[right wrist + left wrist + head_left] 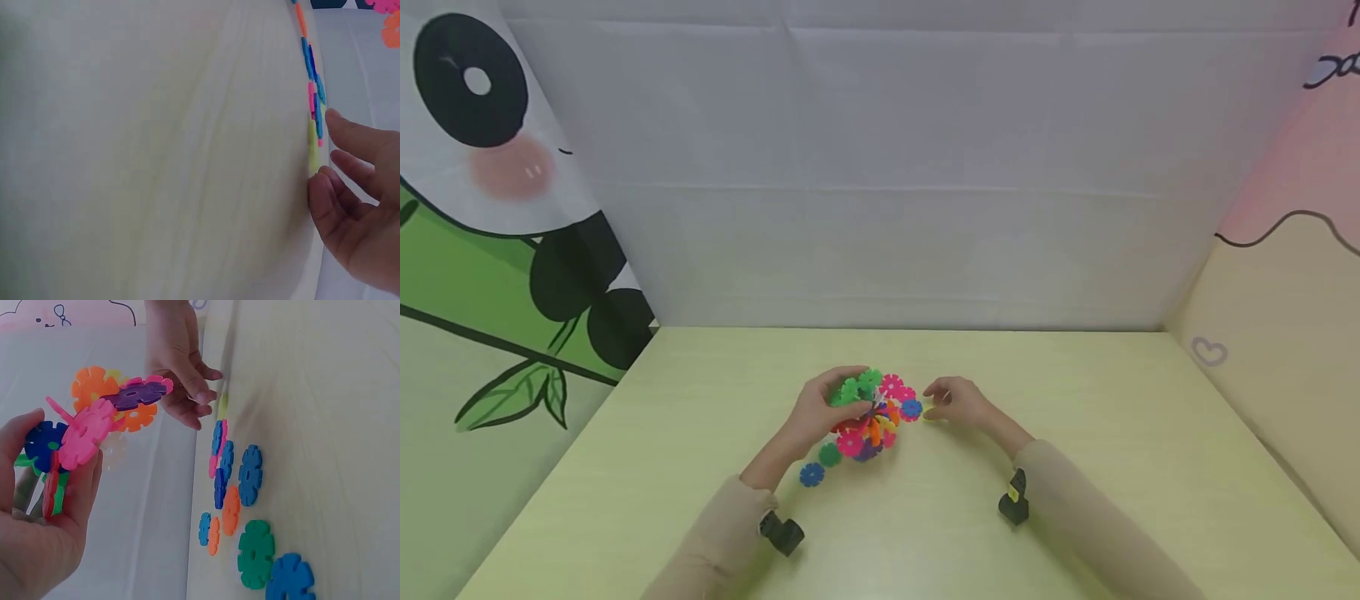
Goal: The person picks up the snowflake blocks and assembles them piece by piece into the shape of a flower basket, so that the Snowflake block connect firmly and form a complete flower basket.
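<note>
My left hand (808, 417) grips a cluster of interlocked flower-shaped plastic discs (87, 434). Pink, orange, purple, blue, red and green pieces show in it, and the hand holds it up above the table in the left wrist view. Across from it, my right hand (962, 402) is low over the table with its fingers bent loosely and apart from the thumb. A yellow disc (312, 147) lies right by the right fingertips, seen edge-on in the right wrist view. Nothing shows between the right thumb and fingers.
Loose discs lie on the pale table (1075, 500): a green disc (255, 555), a blue disc (250, 475), an orange disc (230, 509) and several others. A white sheet (925, 167) stands behind the table, with a printed panel (512, 275) on the left side.
</note>
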Action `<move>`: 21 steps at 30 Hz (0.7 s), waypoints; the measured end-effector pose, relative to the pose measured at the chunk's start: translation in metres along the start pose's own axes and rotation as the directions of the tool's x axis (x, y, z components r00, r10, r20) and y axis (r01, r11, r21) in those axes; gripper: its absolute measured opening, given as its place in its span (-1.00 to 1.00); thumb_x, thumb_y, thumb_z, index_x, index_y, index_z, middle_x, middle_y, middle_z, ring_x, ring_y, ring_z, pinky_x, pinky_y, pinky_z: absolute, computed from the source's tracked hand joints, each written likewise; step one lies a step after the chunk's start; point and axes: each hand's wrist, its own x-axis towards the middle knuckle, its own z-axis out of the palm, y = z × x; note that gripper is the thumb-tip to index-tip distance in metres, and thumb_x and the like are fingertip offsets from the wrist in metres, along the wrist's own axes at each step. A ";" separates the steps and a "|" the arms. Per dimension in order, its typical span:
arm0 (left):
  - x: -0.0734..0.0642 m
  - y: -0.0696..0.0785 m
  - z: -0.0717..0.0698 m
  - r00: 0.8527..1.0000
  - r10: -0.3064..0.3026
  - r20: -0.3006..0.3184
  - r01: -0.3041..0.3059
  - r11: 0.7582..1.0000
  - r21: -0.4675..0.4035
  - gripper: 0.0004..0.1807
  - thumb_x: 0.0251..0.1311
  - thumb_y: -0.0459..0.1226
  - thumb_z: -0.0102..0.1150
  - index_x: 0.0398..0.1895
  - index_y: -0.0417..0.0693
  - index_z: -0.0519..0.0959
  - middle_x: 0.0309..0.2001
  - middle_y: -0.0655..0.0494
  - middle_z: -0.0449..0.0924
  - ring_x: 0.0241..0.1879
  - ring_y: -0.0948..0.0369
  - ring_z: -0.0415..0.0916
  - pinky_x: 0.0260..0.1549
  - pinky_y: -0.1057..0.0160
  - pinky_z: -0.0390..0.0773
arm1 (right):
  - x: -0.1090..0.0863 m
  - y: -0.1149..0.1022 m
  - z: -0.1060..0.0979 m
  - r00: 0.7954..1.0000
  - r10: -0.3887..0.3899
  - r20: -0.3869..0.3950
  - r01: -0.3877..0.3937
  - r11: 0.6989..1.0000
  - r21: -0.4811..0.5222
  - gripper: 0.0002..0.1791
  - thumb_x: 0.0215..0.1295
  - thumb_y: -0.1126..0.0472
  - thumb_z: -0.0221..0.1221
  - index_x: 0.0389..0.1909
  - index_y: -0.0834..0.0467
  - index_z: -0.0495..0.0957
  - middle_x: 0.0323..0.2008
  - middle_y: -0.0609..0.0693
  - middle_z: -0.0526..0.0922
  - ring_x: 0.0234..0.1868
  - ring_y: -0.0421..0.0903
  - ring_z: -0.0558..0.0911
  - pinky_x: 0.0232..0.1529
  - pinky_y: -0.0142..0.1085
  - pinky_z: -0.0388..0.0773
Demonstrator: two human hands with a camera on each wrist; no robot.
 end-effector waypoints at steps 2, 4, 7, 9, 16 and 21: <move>0.003 0.001 0.001 1.000 -0.009 -0.014 0.009 1.000 -0.010 -0.42 0.24 -0.40 0.24 0.35 -0.17 0.39 0.40 -0.21 0.33 0.12 -0.07 0.57 -0.15 0.31 0.72 | 0.003 0.004 0.001 0.999 0.036 0.023 -0.035 0.999 -0.024 -0.66 0.14 0.28 0.38 -0.07 0.33 0.62 -0.22 0.14 0.63 -0.15 -0.03 0.59 -0.11 -0.24 0.58; 0.005 0.002 0.002 0.999 -0.016 -0.028 0.016 1.000 -0.020 -0.42 0.25 -0.40 0.23 0.36 -0.16 0.39 0.41 -0.19 0.32 0.20 -0.10 0.52 -0.14 0.33 0.71 | 0.005 0.006 0.000 0.998 0.053 0.036 -0.051 0.997 -0.050 -0.67 0.11 0.28 0.39 -0.11 0.32 0.63 -0.21 0.12 0.64 -0.13 -0.02 0.58 -0.05 -0.19 0.58; 0.010 0.002 0.004 0.999 -0.023 -0.039 0.022 0.999 -0.039 -0.42 0.25 -0.41 0.23 0.36 -0.16 0.38 0.42 -0.18 0.31 0.13 -0.04 0.58 -0.16 0.35 0.71 | 0.008 0.006 -0.003 0.997 0.063 0.052 -0.060 0.996 -0.068 -0.71 0.09 0.29 0.40 -0.18 0.31 0.63 -0.25 0.11 0.63 -0.18 -0.05 0.55 -0.08 -0.19 0.57; 0.013 0.003 0.006 0.999 -0.021 -0.049 0.020 0.999 -0.040 -0.42 0.25 -0.40 0.23 0.36 -0.16 0.38 0.44 -0.17 0.29 0.23 -0.05 0.52 -0.07 0.29 0.70 | 0.008 0.006 -0.006 0.997 0.054 0.055 -0.050 0.995 -0.082 -0.73 0.08 0.31 0.41 -0.21 0.30 0.59 -0.26 0.11 0.63 -0.20 -0.06 0.54 -0.09 -0.20 0.57; 0.026 0.003 0.014 0.995 -0.016 -0.096 0.009 0.997 -0.079 -0.43 0.24 -0.40 0.24 0.34 -0.16 0.39 0.43 -0.13 0.32 0.45 -0.10 0.24 0.22 0.05 0.56 | -0.005 -0.001 -0.020 0.998 -0.025 -0.058 0.025 1.000 0.005 -0.78 0.13 0.41 0.33 -0.21 0.36 0.55 -0.29 0.21 0.66 -0.33 -0.02 0.66 -0.32 -0.31 0.65; 0.032 0.007 0.024 0.994 0.015 -0.112 -0.027 0.994 -0.103 -0.45 0.25 -0.40 0.23 0.33 -0.21 0.39 0.42 -0.15 0.33 0.49 -0.10 0.16 0.41 -0.09 0.33 | -0.020 -0.024 -0.031 0.969 -0.023 -0.244 0.094 0.955 0.282 -0.72 0.26 0.41 0.24 -0.04 0.42 0.54 -0.21 0.31 0.64 -0.38 -0.06 0.74 -0.44 -0.41 0.67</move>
